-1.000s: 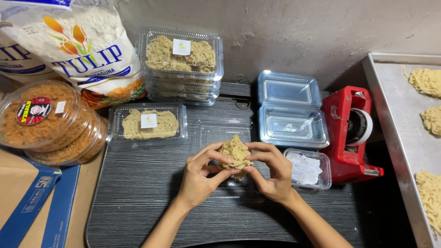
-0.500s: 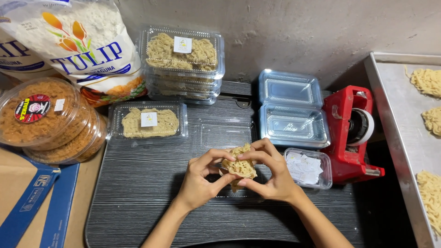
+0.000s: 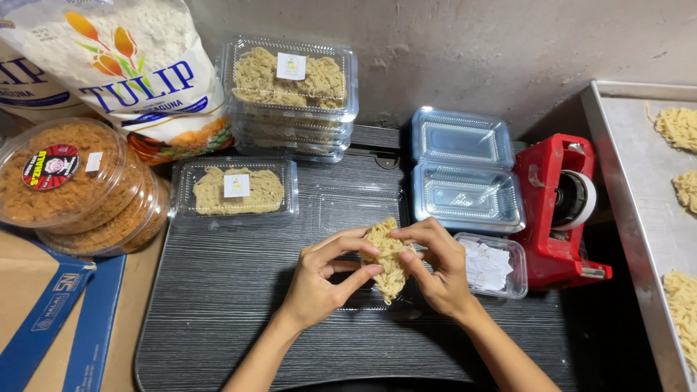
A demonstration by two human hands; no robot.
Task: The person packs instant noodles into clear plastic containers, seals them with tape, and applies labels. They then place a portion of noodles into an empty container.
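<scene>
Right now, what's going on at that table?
A person holds a dried noodle block in both hands, the left hand and right hand, just above an open clear container on the dark table. Filled, labelled packs are stacked behind, and a red tape dispenser sits to the right.

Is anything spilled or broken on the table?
Nothing stands out. Both hands, left hand and right hand, hold a pale dried noodle block over the dark ridged tabletop; the clear plastic lidded boxes are stacked neatly.

Noodle block point(image 3: 388, 258) sits between tape dispenser point(image 3: 555, 210) and sealed tray point(image 3: 236, 189).
</scene>
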